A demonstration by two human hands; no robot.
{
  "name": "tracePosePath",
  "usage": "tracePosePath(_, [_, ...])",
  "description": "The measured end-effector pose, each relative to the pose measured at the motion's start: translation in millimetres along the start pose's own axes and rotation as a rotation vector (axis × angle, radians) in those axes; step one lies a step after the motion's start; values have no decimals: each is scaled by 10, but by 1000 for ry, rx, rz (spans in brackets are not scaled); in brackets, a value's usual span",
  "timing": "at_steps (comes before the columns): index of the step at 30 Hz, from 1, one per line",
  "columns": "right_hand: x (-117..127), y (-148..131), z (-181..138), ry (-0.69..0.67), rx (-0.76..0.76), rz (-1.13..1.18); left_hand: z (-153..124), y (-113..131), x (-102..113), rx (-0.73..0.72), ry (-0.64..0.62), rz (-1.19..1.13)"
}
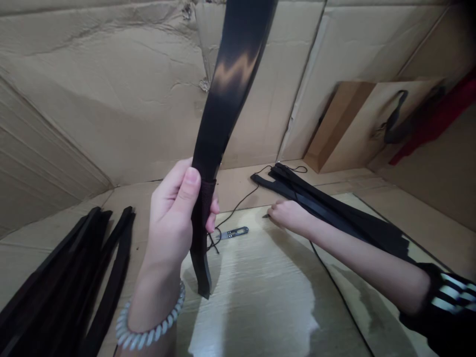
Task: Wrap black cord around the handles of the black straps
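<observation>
My left hand (173,213) is closed around the narrow, dark-wrapped part of a long, black, sword-shaped piece (232,84). Its wide, glossy end rises past the top of the view, and its narrow end points down over the board. To the right, my right hand (288,215) is closed low over the board (260,297). A small dark tip pokes out from its fingers; the rest of that item is hidden. Between the hands lie small thread snips (234,233), with a thin black cord (238,206) looping beside them.
Several dark, narrow pieces (70,277) are piled at the left. More black pieces (334,213) lie behind my right forearm. Cardboard walls (111,99) enclose the work area. A brown paper bag (342,119) and a red cloth (442,119) are at the right.
</observation>
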State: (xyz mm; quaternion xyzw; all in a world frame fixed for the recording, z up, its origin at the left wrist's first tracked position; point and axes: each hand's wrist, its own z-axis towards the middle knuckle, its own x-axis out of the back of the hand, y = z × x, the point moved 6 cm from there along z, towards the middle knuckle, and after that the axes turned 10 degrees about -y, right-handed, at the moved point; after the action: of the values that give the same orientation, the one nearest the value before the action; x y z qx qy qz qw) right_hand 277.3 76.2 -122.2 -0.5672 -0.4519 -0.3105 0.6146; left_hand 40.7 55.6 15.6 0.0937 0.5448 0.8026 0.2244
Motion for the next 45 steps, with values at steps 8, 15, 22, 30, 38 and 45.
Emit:
tracePosePath(8, [-126,-26,32,-10,93,147,-33,112,18,-37,-18,33])
tracePosePath(15, [391,-468,-94,155,106,509,-74,152,68,-28,-49,10])
tracePosePath(22, [1049,-1224,-579,689,524,1303,-89,164,44,3,-46,24])
tracePosePath(30, [1000,-1801,-810,1108,384,1031,-85,163,-53,35,-82,32])
tracePosePath(38, [997,-1830,-725,1032,385,1000,-83,135,-72,46,-83,34])
tracePosePath(45, [977,-1824,-718,1049,373,1020,-88,120,-94,37,-93,16])
